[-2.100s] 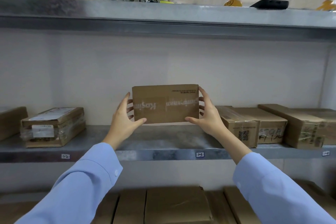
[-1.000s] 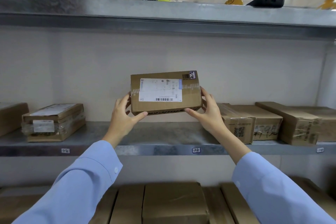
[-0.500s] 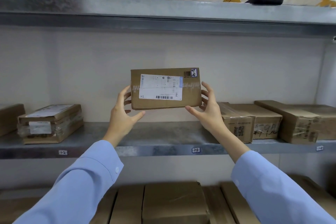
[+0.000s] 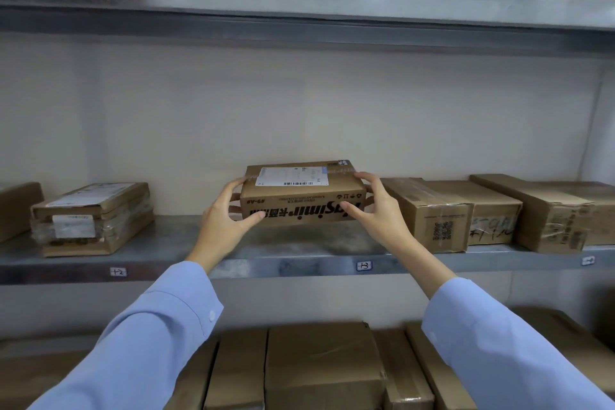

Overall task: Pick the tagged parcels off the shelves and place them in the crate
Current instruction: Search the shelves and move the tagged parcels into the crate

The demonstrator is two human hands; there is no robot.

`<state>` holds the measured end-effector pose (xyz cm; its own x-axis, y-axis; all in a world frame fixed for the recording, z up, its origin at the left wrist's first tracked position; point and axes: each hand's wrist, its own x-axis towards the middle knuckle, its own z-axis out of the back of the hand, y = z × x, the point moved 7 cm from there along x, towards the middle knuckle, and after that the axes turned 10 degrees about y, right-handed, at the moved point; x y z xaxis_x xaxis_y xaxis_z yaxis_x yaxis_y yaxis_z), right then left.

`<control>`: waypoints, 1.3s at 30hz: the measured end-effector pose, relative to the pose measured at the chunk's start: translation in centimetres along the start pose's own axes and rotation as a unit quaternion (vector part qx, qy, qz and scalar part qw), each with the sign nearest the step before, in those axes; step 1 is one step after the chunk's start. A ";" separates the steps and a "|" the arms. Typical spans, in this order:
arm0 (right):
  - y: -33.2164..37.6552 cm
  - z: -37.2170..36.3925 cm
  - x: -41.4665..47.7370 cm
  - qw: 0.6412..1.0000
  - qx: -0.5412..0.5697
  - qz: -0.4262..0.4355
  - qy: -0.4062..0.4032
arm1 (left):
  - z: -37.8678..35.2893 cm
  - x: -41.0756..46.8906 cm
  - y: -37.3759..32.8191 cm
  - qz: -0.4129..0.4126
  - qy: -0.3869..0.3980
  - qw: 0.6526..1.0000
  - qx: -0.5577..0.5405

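A brown cardboard parcel (image 4: 301, 193) with a white shipping label on its top face and dark printing on its front sits level at the middle of the metal shelf (image 4: 299, 263), at or just above the shelf surface. My left hand (image 4: 226, 216) grips its left end, thumb on the front face. At the other end my right hand (image 4: 376, 210) holds it the same way. No crate is in view.
A taped flat parcel (image 4: 93, 218) lies at the shelf's left. Several boxes (image 4: 459, 210) stand close on the right. More cartons (image 4: 319, 366) fill the shelf below. The upper shelf (image 4: 299, 3) carries cloth, yellow tags and a black object.
I first turned the parcel up so its label faced me and lifted it. Now it has come down and tipped flat, label upward, low at the shelf.
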<state>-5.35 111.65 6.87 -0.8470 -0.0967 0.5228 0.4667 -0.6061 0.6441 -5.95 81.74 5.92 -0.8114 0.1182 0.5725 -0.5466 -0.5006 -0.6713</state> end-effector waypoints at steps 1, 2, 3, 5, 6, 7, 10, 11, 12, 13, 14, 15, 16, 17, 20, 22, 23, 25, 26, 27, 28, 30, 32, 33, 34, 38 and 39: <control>-0.2 -0.2 -0.1 1.000 -0.002 -0.008 0.004 | -0.1 0.0 0.2 0.005 0.005 1.000 0.005; -0.4 -0.4 -0.1 1.000 -0.001 -0.013 0.007 | -0.1 -0.1 0.5 0.010 0.010 1.000 0.008; -0.6 -0.6 -0.2 1.000 0.001 -0.016 0.009 | -0.2 -0.1 0.7 0.014 0.016 1.000 0.008; -0.9 -1.0 -0.5 1.000 0.007 -0.025 0.016 | -0.4 -0.3 1.1 0.022 0.030 0.999 0.010; -1.1 -1.2 -0.6 0.999 0.009 -0.033 0.021 | -0.5 -0.3 1.3 0.025 0.037 0.999 0.011; -1.2 -1.5 -0.8 0.999 0.009 -0.041 0.027 | -0.6 -0.4 1.5 0.030 0.043 0.999 0.012; -1.6 -2.2 -1.3 0.998 0.009 -0.055 0.037 | -0.8 -0.6 2.1 0.051 0.059 0.997 0.017; -1.7 -2.3 -1.4 0.997 0.009 -0.059 0.039 | -0.8 -0.6 2.2 0.056 0.062 0.996 0.018; -1.9 -2.4 -1.5 0.997 0.006 -0.062 0.041 | -0.8 -0.7 2.3 0.058 0.065 0.996 0.021; -1.9 -2.5 -1.6 0.997 0.001 -0.065 0.042 | -0.9 -0.7 2.3 0.060 0.069 0.996 0.023; -2.0 -2.6 -1.6 0.997 -0.003 -0.069 0.045 | -0.9 -0.7 2.3 0.062 0.072 0.995 0.025; -2.0 -2.7 -1.7 0.996 -0.005 -0.069 0.047 | -0.9 -0.8 2.4 0.064 0.076 0.995 0.025; -2.0 -2.7 -1.7 0.996 -0.008 -0.071 0.048 | -0.9 -0.8 2.4 0.065 0.078 0.995 0.025; -1.8 -2.6 -1.7 0.996 -0.011 -0.071 0.048 | -0.8 -0.8 2.4 0.065 0.077 0.995 0.026; -0.8 -1.5 -1.2 0.997 -0.035 -0.058 0.031 | -0.3 -0.5 2.3 0.049 0.066 0.996 0.043; 0.3 -0.7 -0.8 0.997 -0.064 -0.045 0.022 | 0.1 -0.2 2.0 0.038 0.052 0.995 0.077; 1.0 -0.3 -0.7 0.995 -0.086 -0.034 0.020 | 0.4 -0.1 1.6 0.029 0.042 0.992 0.113; 2.5 0.4 -0.5 0.988 -0.154 -0.005 0.011 | 0.6 0.0 0.2 0.000 0.025 0.977 0.211; 3.2 0.7 -0.5 0.981 -0.195 0.005 0.006 | 0.5 0.1 -0.6 -0.014 0.018 0.966 0.257; 3.8 1.1 -0.5 0.971 -0.237 0.014 0.002 | 0.3 0.1 -1.3 -0.026 0.013 0.956 0.293; 4.2 1.4 -0.5 0.961 -0.277 0.020 -0.001 | 0.0 0.2 -2.0 -0.036 0.010 0.947 0.319; 4.6 2.1 -0.8 0.938 -0.345 0.028 -0.003 | -1.1 0.3 -2.9 -0.049 0.014 0.935 0.351; 4.4 3.0 -1.1 0.924 -0.382 0.027 0.002 | -2.4 0.5 -3.5 -0.053 0.026 0.927 0.370; 4.1 3.6 -1.3 0.921 -0.388 0.021 0.010 | -3.0 0.6 -3.8 -0.057 0.031 0.926 0.372; 3.6 4.3 -1.5 0.921 -0.389 0.014 0.018 | -3.8 0.7 -4.1 -0.062 0.036 0.926 0.369; 1.3 7.7 -2.7 0.922 -0.386 -0.012 0.032 | -7.2 0.8 -6.3 -0.074 0.060 0.922 0.376; 0.6 8.7 -2.9 0.923 -0.384 -0.017 0.032 | -8.1 0.8 -7.1 -0.078 0.064 0.920 0.378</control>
<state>-0.36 118.42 10.57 -0.8830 -0.0986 0.4589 0.1419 -0.9880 0.0608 -4.45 92.36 7.33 -0.7789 0.3148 0.5424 -0.3975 -0.9168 -0.0387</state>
